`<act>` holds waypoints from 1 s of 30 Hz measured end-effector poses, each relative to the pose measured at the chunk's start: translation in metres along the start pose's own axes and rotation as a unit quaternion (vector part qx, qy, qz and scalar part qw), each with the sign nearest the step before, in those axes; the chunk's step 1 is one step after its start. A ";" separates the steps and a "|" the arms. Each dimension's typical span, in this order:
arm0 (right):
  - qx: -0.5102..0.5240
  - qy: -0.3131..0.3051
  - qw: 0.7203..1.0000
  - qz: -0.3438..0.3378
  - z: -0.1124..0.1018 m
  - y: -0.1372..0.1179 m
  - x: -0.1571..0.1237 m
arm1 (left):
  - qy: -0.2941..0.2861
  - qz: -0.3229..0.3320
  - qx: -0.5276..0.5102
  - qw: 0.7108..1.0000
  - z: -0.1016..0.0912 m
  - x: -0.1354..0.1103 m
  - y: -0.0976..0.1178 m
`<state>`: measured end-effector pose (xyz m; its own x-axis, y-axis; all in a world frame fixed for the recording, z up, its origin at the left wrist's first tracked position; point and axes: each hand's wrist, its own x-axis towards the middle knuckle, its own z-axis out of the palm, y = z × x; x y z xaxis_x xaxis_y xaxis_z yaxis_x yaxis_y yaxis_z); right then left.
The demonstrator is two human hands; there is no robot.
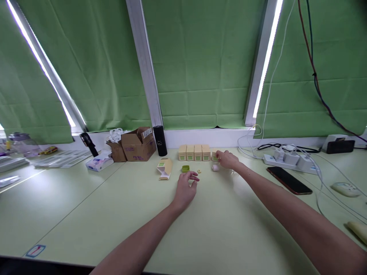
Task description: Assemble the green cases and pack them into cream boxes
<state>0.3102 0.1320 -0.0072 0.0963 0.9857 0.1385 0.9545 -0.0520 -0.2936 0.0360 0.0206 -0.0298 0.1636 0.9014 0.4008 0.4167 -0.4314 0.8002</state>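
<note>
My right hand [227, 159] is stretched forward with its fingers closed on the side of a small tan box [214, 155] that has a pale green panel. This box stands at the right end of a row of several like boxes [197, 152], with a small gap between. Just below it lies a small whitish-pink roll-shaped thing [215, 167]. My left hand [186, 186] rests over the table with fingers apart and nothing in them. Beyond its fingertips are a small green tray-like container [185, 168] and a tiny yellowish piece [199, 171]. An opened tan box [164, 169] lies to the left.
A black cylinder [159, 141], a cardboard box [139, 144] and a pack of tissues [99, 162] stand at the back left. On the right are a phone [289, 180], a power strip [289, 163] with white cables, and a computer mouse [345, 189].
</note>
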 end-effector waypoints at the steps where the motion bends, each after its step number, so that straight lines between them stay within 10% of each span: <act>1: -0.008 -0.005 1.000 -0.003 0.001 -0.001 0.001 | 0.000 0.001 -0.001 1.000 0.000 0.000 0.000; 18: -0.044 -0.005 0.999 0.023 0.007 -0.012 0.031 | -0.001 -0.001 0.006 1.000 0.004 0.000 -0.002; 30: -0.036 0.054 0.998 -0.002 -0.017 -0.021 0.003 | -0.054 -0.003 0.063 0.997 0.004 -0.006 0.008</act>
<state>0.2948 0.1330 0.0151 0.1185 0.9630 0.2420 0.9726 -0.0635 -0.2238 0.0422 0.0118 -0.0277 0.2528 0.9059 0.3398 0.5261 -0.4234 0.7375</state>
